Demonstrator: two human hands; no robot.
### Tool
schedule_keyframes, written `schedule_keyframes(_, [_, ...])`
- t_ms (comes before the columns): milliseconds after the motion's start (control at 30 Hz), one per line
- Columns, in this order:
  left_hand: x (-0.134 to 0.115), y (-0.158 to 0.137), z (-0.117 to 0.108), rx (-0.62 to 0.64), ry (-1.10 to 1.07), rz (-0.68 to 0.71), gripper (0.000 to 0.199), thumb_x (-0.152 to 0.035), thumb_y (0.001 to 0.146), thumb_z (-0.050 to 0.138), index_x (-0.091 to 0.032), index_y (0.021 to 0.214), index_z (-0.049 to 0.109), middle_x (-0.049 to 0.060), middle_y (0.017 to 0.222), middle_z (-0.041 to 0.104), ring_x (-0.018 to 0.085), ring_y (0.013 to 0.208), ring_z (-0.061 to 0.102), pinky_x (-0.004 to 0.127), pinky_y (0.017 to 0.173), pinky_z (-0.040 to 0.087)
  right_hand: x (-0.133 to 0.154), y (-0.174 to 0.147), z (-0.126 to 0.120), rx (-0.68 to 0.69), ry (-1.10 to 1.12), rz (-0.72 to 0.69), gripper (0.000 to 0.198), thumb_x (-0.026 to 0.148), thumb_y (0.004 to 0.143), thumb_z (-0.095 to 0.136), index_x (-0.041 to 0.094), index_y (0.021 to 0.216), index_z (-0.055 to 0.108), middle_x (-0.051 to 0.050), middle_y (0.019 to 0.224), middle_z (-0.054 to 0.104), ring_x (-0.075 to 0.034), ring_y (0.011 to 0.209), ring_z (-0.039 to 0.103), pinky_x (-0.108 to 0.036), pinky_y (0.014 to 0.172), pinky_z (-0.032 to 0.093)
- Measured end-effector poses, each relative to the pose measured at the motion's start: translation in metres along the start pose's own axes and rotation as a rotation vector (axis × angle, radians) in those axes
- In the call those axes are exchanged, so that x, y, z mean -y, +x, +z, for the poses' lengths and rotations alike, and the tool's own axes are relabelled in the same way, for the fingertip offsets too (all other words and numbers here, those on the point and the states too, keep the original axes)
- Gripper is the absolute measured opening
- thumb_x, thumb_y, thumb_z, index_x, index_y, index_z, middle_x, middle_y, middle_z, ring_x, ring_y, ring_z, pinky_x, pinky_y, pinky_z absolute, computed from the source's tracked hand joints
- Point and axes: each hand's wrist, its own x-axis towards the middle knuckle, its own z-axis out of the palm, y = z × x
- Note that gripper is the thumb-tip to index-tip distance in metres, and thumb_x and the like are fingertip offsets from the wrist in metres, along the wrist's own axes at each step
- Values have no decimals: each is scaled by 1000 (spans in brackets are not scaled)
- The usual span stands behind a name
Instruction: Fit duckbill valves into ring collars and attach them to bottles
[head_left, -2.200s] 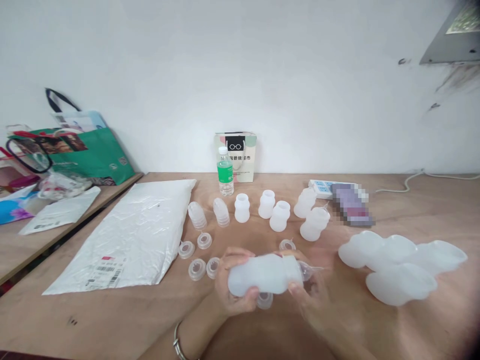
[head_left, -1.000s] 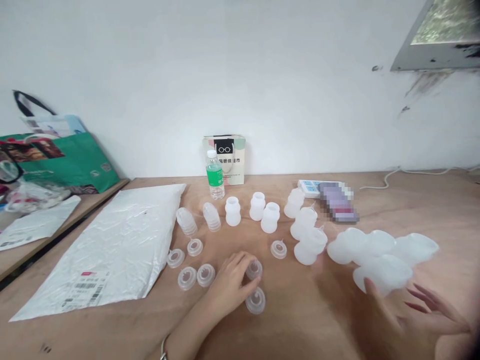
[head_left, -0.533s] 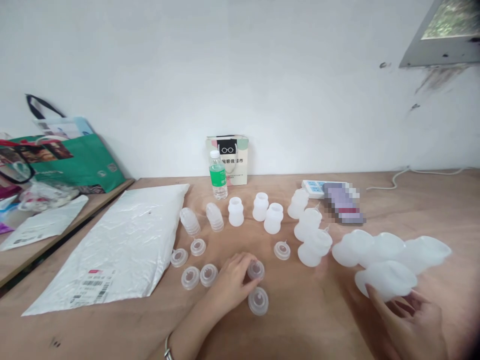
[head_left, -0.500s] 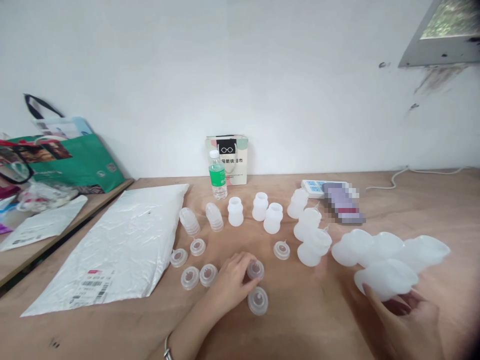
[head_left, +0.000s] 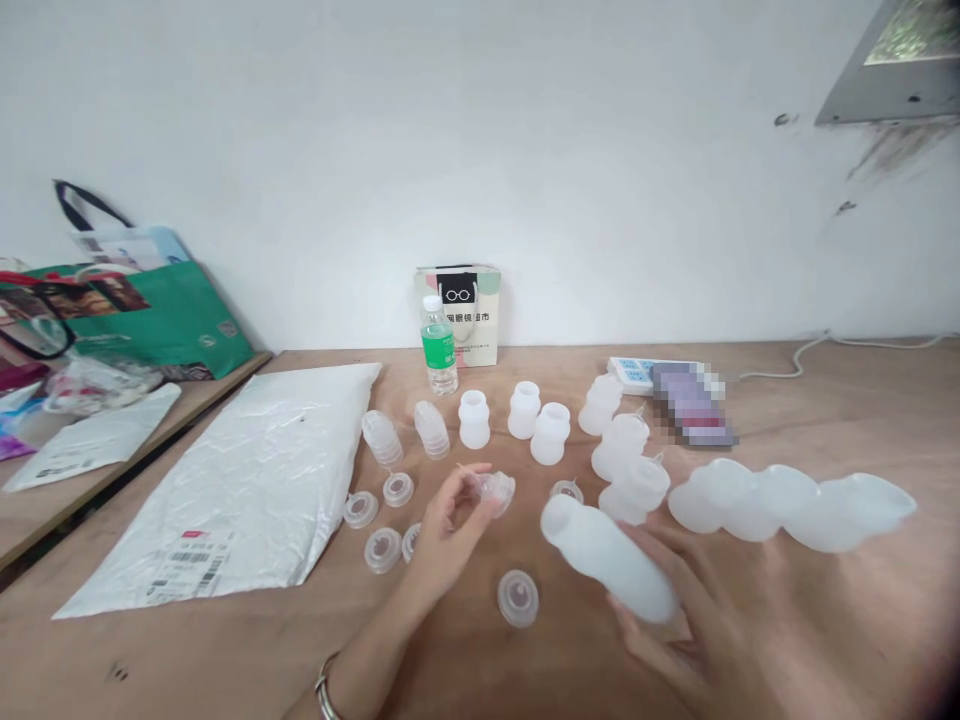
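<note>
My left hand [head_left: 457,525] pinches a clear plastic bottle cap [head_left: 496,492] above the table. My right hand [head_left: 675,610] is wrapped around a translucent white soft bottle [head_left: 611,555], tilted with its neck toward the cap; a gap lies between the two. Beneath my hands one clear cap [head_left: 518,598] lies flat, while another cap [head_left: 566,492] is partly hidden behind the held bottle. More caps [head_left: 383,550] lie left of my left hand, one partly covered by it. Several similar bottles [head_left: 832,512] lie at the right, and three shorter white bottle pieces [head_left: 550,434] stand behind.
Two clear domed covers [head_left: 431,430] stand near a white plastic mailer [head_left: 247,480]. A water bottle [head_left: 439,348] stands before a paper bag [head_left: 480,315] by the wall. A blurred phone [head_left: 691,403] leans on a white power strip [head_left: 630,373]. A green bag [head_left: 172,315] sits left.
My left hand has lifted a cap off the table. My right hand has brought a bottle leftward from the group at the right and tilted its neck toward the left hand.
</note>
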Motion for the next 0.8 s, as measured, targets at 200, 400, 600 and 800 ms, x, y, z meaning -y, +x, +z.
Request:
schedule_keyframes(200, [2,1,-3,-13,-260,-3,34,-38,84,49,-17,110,55,8,112,59,19,103,54,31,90,42,-4,24,33,117,19,-153,55,14,73,55,24,125,41,-11,106,45,-21,93,55,-30,69,54])
schedule_keyframes(400, [-2,0,0,30,-271,16,33,-36,80,55,-16,106,58,9,111,60,19,101,55,29,86,45,-11,25,42,137,-14,-204,55,14,77,53,23,128,38,-12,109,39,-22,102,51,-34,79,51])
schedule_keyframes(600, [4,2,-3,14,-228,21,36,-40,77,58,-15,102,60,9,104,63,19,91,58,29,80,47,-12,24,40,91,-109,-318,60,8,75,54,27,131,39,-12,111,41,-25,108,48,-40,86,48])
schedule_keyframes(800, [4,4,-9,43,-234,22,39,-45,76,58,-14,99,61,9,97,65,19,86,59,29,77,47,-11,25,39,12,114,-324,59,13,72,62,28,125,43,-10,113,49,-23,101,54,-33,76,52])
